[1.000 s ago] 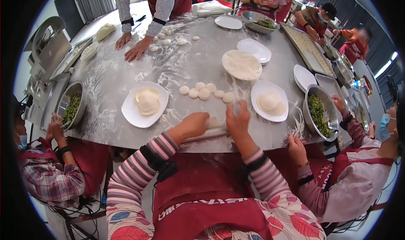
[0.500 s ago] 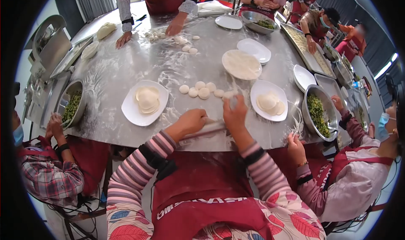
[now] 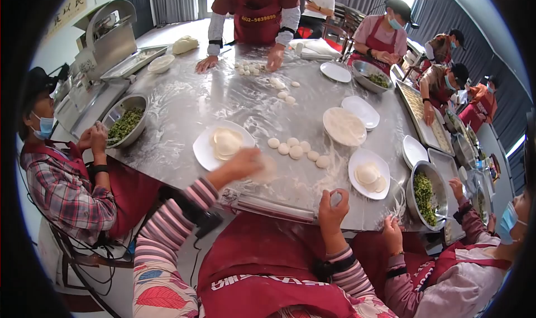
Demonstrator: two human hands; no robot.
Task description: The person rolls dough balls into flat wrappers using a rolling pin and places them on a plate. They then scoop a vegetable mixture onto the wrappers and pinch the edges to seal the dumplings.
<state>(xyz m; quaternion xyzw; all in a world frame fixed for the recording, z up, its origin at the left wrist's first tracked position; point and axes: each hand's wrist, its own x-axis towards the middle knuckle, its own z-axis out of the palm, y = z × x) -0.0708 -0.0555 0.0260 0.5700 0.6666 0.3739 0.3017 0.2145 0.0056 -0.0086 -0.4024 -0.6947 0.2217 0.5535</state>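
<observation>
My left hand [image 3: 240, 166], smeared by motion, is at the near edge of the left white plate [image 3: 198, 145], which bears a stack of round dough wrappers [image 3: 227, 142]. A blurred pale dough wrapper [image 3: 264, 170] hangs at its fingers. Near the table's front edge, my right hand [image 3: 333, 211] is closed around what looks like a rolling pin [image 3: 335, 199]; only its greyish end shows. Between the two plates lies a row of small dough balls [image 3: 296, 151]. More wrappers [image 3: 369, 176] rest on the right white plate [image 3: 357, 189].
A floury dish [image 3: 344, 126] stands beyond the dough balls. Metal bowls of chopped green filling stand left [image 3: 135, 136] and right [image 3: 441, 175]. Co-workers sit on both sides; another person [image 3: 254, 16] handles dough pieces [image 3: 249, 68] across the steel table [image 3: 184, 106].
My hands have parted: the left has swung toward the left plate with a wrapper, the right has drawn back to the table's edge. The camera view has shifted and tilted.
</observation>
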